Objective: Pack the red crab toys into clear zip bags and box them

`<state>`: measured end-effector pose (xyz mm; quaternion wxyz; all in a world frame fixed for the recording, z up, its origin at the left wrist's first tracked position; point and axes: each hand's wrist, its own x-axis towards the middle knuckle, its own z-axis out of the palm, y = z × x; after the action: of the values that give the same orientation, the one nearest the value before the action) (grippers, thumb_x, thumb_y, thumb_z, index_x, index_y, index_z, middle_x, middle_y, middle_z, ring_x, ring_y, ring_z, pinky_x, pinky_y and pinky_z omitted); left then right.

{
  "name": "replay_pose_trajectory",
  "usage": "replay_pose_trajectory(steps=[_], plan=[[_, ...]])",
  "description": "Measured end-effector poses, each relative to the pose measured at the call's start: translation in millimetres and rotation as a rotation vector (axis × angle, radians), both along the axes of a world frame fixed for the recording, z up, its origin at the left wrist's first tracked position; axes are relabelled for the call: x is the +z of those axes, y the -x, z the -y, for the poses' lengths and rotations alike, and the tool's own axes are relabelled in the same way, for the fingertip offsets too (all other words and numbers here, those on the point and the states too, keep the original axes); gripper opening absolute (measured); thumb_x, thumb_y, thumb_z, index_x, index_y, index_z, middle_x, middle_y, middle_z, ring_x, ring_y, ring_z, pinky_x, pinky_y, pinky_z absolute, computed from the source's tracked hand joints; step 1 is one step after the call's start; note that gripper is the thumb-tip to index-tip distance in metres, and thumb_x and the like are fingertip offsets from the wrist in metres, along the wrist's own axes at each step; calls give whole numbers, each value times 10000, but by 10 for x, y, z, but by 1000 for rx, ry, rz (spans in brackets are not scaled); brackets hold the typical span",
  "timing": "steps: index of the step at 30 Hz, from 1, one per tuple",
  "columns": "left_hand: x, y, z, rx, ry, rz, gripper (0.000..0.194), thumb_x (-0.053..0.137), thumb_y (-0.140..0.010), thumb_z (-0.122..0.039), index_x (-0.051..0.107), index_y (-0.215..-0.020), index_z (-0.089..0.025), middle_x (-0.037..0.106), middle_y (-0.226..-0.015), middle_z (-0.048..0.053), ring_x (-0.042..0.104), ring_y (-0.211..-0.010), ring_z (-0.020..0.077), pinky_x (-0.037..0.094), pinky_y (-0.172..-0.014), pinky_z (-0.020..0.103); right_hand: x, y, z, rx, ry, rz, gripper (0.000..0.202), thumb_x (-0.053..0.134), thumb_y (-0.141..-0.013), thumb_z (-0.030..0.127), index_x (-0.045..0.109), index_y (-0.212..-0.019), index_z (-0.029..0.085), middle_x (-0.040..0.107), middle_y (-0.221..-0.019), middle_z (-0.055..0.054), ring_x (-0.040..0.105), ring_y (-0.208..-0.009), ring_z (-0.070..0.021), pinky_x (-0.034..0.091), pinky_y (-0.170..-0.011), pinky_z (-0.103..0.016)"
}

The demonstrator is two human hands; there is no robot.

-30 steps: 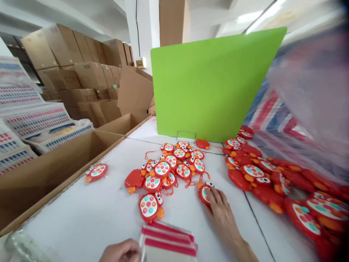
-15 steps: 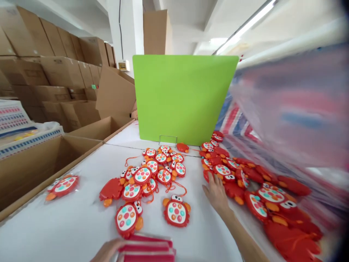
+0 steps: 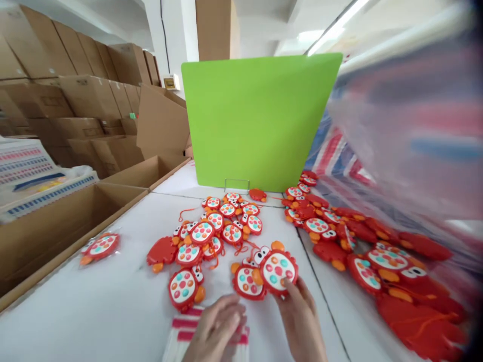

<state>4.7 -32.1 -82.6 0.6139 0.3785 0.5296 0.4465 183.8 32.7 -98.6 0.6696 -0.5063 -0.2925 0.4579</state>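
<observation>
A red crab toy (image 3: 278, 272) with a white oval face of coloured buttons, white eyes and orange claws is gripped in my right hand (image 3: 302, 318). It is raised in front of another crab toy (image 3: 247, 282) and partly covers it. My left hand (image 3: 216, 328), its fingers loosely curved and apart from the thumb, is over a stack of white packs with pink stripes (image 3: 184, 336); no object shows in it. Just beyond the stack lies a crab toy (image 3: 183, 289), with a loose pile of similar toys (image 3: 202, 234) behind it, some with orange cords.
More crab toys (image 3: 388, 259) are heaped along the right side. A bagged crab toy (image 3: 101, 246) lies at left, near an open cardboard box (image 3: 113, 201). A green board (image 3: 260, 120) stands at the back, and stacked cartons (image 3: 56, 95) fill the far left.
My right hand has come from the right-hand heap toward the middle, bringing a crab toy with it. My left hand has moved from the stack's left edge to above it.
</observation>
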Motion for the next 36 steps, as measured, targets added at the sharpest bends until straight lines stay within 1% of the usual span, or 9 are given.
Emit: replay_pose_trajectory(steps=[2, 4, 9, 13, 19, 23, 27, 31, 36], plan=[[58, -153, -106, -7, 20, 202, 513, 672, -718, -534, 535, -1142, -281, 589, -1151, 91, 575, -1056, 248, 507, -815, 322, -9, 260, 274, 77, 10, -240, 345, 683, -714, 390, 599, -1014, 243, 675, -1042, -37, 613, -1017, -249, 514, -838, -373], [111, -193, -192, 18, 14, 291, 425, 696, -723, -463, 554, -1064, -254, 621, -1038, 92, 601, -990, 242, 510, -732, 304, 11, 369, 420, 178, 33, -254, 417, 741, -662, 348, 609, -1041, 237, 681, -1058, -42, 596, -1044, -252, 485, -879, -363], [187, -111, -265, 60, 5, 218, 452, 787, -631, -399, 573, -958, -172, 636, -917, 69, 619, -865, 215, 520, -669, 272, 73, 346, 452, 364, 56, -230, 458, 768, -649, 328, 629, -1073, 226, 684, -1093, -66, 604, -1034, -248, 468, -894, -365], [199, -89, -267, 59, 6, 281, 405, 795, -630, -347, 547, -885, -154, 640, -877, 52, 626, -776, 195, 527, -661, 289, 88, 291, 458, 460, 45, -256, 472, 754, -672, 371, 641, -1098, 203, 664, -1145, -97, 589, -1076, -271, 462, -918, -406], [256, -32, -245, -58, -83, 98, 390, 790, -646, -325, 587, -911, -125, 653, -879, 64, 617, -809, 196, 508, -727, 283, 174, 149, 459, 548, 77, -198, 386, 693, -727, 457, 680, -978, 164, 711, -998, -101, 654, -903, -261, 524, -798, -401], [221, -35, -234, -54, -80, 78, 460, 758, -684, -378, 575, -1024, -129, 650, -955, 79, 617, -871, 218, 504, -784, 310, 216, 148, 465, 545, 63, -188, 410, 718, -713, 419, 637, -1032, 175, 694, -1022, -90, 637, -917, -244, 523, -764, -349], [192, -47, -156, -41, -129, -17, 439, 700, -741, -409, 547, -1053, -141, 631, -1012, 83, 590, -946, 230, 491, -821, 315, 143, 171, 477, 519, 50, -156, 389, 718, -711, 413, 625, -1000, 170, 691, -961, -77, 628, -867, -218, 504, -759, -312], [194, -76, -45, -116, -159, -158, 620, 742, -702, -348, 426, -1208, -178, 587, -1107, 80, 558, -998, 226, 474, -842, 310, 39, 191, 471, 467, 57, -124, 347, 722, -710, 411, 619, -944, 176, 682, -867, -56, 616, -808, -198, 498, -736, -296], [222, -114, -31, -104, -206, -248, 549, 708, -722, -303, 421, -1175, -183, 584, -1071, 70, 565, -934, 205, 473, -780, 281, 0, 243, 469, 473, 49, -238, 341, 688, -746, 419, 617, -1008, 213, 675, -1009, -62, 619, -886, -201, 502, -778, -304]])
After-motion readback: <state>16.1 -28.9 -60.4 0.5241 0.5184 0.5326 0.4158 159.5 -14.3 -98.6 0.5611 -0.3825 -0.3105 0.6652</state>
